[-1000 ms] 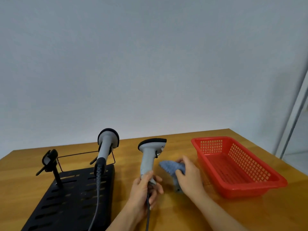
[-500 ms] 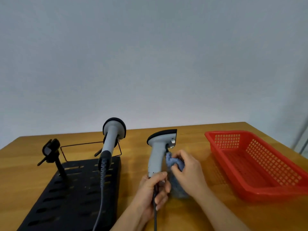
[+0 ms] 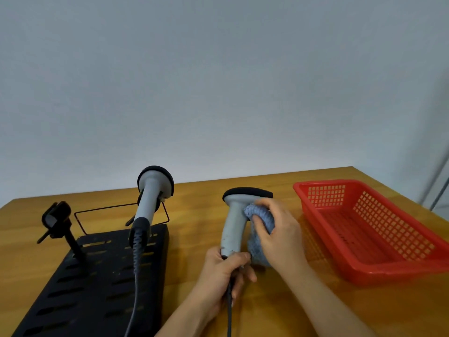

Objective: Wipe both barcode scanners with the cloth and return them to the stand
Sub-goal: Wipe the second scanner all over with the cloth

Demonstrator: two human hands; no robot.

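My left hand (image 3: 224, 273) grips the base of the handle of a grey barcode scanner (image 3: 234, 222) and holds it upright above the table, its black cable hanging down. My right hand (image 3: 279, 232) holds a blue knitted cloth (image 3: 261, 217) bunched against the scanner's right side, just under its black head. A second grey scanner (image 3: 151, 198) sits in the right holder of the black slotted stand (image 3: 97, 283). The stand's left holder (image 3: 57, 218) has nothing in it.
A red plastic basket (image 3: 364, 227) stands on the wooden table (image 3: 201, 207) to the right of my hands, close to my right wrist. The second scanner's cable (image 3: 136, 288) runs down over the stand toward me. A plain wall is behind.
My right hand has brought the cloth from the table up against the held scanner, reaching just under its head. My view shifted left, so the basket moved rightward.
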